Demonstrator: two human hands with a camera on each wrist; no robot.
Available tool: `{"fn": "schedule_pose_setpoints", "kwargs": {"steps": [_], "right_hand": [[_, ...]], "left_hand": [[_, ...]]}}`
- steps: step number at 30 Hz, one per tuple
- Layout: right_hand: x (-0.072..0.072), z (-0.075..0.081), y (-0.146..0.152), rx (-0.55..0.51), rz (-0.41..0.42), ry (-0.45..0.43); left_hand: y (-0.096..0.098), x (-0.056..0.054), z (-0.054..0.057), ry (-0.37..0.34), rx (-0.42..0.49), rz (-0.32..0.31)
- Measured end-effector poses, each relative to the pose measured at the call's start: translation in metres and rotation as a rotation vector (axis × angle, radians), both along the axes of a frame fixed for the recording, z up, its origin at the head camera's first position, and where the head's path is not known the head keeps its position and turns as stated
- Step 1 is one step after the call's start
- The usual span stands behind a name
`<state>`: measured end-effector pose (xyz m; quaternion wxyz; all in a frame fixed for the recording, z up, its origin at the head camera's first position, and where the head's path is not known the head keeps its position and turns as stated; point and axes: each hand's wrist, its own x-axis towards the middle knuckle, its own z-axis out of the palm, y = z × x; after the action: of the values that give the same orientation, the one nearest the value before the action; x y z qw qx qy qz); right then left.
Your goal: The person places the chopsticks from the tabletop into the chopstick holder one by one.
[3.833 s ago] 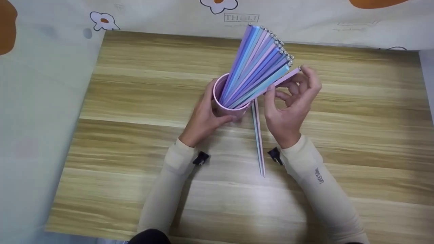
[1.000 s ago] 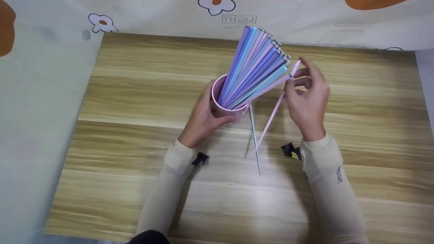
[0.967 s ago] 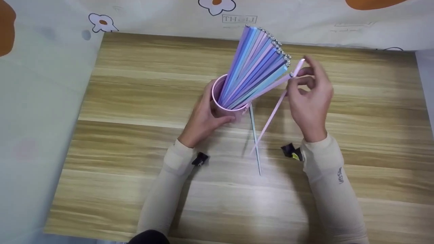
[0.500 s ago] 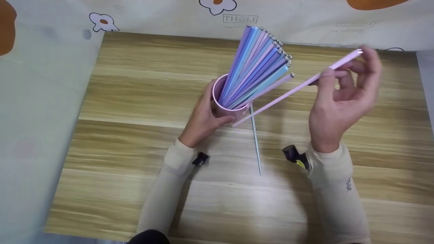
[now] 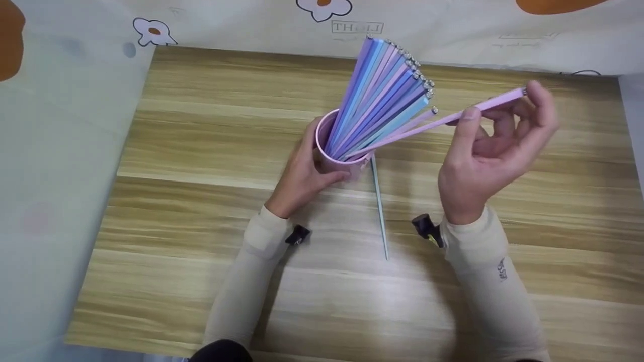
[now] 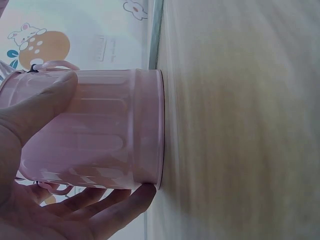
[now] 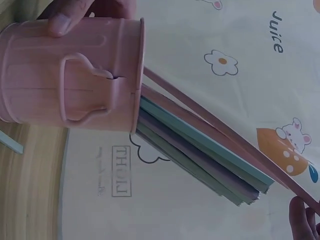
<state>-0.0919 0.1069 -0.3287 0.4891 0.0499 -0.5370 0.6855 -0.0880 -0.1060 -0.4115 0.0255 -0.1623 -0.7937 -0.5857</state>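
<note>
My left hand (image 5: 307,176) grips a small pink bucket-shaped cup (image 5: 328,160) from its left side, with the thumb across the front. The cup (image 6: 95,125) stands on the table in the left wrist view. A fan of pastel pencils (image 5: 382,100) with sparkling gem ends leans out of it toward the upper right. Thumb and fingers of my right hand (image 5: 495,146) pinch a pink pencil (image 5: 443,120) near its gem end, one fingertip at the very tip. Its lower end lies inside the cup rim. In the right wrist view this pencil (image 7: 220,125) slants beside the others.
One thin light-green pencil (image 5: 381,211) lies on the wooden table (image 5: 201,251), just right of the cup. Behind the table hangs a pale sheet (image 5: 241,25) with printed flowers. Black wrist cameras (image 5: 426,229) sit at both sleeves.
My right hand has lifted the pink pencil off the table, swung it to the right, and brought its lower end into the cup. The left hand and cup have stayed put.
</note>
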Motion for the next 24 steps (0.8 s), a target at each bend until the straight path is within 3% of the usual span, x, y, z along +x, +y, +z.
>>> {"fn": "schedule_pose_setpoints", "kwargs": {"steps": [12,24], "right_hand": [[0.003,-0.027,-0.017,0.226,0.026,-0.076],[0.004,-0.05,-0.027,0.423,0.032,-0.05]], "left_hand": [[0.0,0.0,0.0,-0.02,-0.001,-0.007],[-0.001,0.001,-0.002,-0.021,0.008,-0.001]]}}
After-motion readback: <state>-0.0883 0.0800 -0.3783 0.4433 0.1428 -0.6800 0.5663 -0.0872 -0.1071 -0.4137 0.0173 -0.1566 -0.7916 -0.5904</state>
